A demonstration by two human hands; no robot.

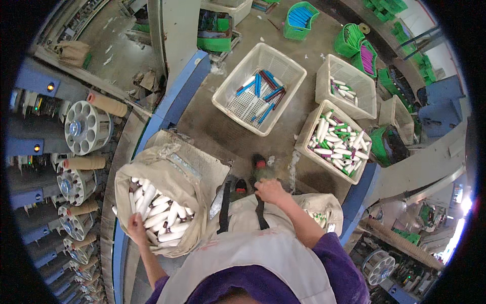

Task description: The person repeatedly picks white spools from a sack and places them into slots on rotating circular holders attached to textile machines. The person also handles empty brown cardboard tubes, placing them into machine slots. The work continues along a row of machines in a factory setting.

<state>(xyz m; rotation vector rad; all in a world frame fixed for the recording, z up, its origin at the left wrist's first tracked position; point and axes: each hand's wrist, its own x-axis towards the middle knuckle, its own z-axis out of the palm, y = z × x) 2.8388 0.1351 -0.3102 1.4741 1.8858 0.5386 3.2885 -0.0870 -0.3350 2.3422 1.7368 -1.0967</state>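
Note:
At the near left, a beige canvas bag [197, 215] stands full of white yarn bobbins [164, 215], some with dark ends showing. My left hand [136, 228] is at the bag's left rim, its fingers closed at the lower end of an upright white bobbin [132, 201]. In front of my body, my right hand [272, 191] is closed beside the upper end of a black strap [261, 213]. Whatever its curled fingers hold is hidden. The strap lies on pale cloth [243, 210]; a second dark strap runs to its left.
Ahead stands a white crate [223, 104] with blue, brown and white tubes. Two crates at the right hold bobbins, the nearer crate [302, 147] heaped. Green baskets [349, 40] sit farther back. Machine heads line the left behind a blue rail [167, 104]; another bobbin bag [334, 210] is at my right.

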